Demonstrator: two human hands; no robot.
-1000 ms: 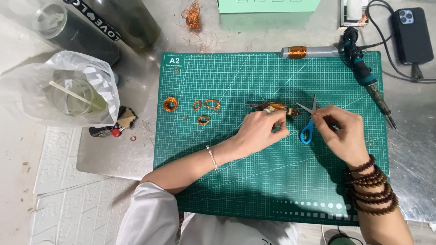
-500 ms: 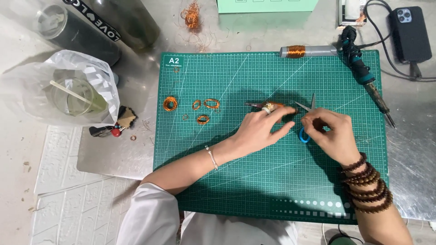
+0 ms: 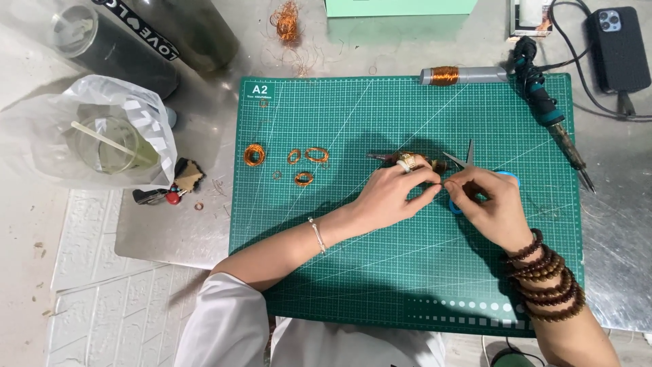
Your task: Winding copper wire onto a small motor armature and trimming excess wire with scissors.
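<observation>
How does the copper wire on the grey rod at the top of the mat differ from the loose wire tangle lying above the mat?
The copper winding on the grey rod is tight and neat, a smooth band; the loose wire tangle is messy, with stray strands spreading out. The winding lies on the green cutting mat, the tangle on the bare metal tabletop. Both are thin copper-coloured wire, far from the left hand and right hand.

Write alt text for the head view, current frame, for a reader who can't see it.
Seen from above, a person's left hand and right hand meet fingertip to fingertip over a green gridded cutting mat, beside a small copper-wound part and blue-handled scissors. Small loose copper wire coils lie to their left; a teal-handled soldering iron lies along the mat's upper right edge.
</observation>
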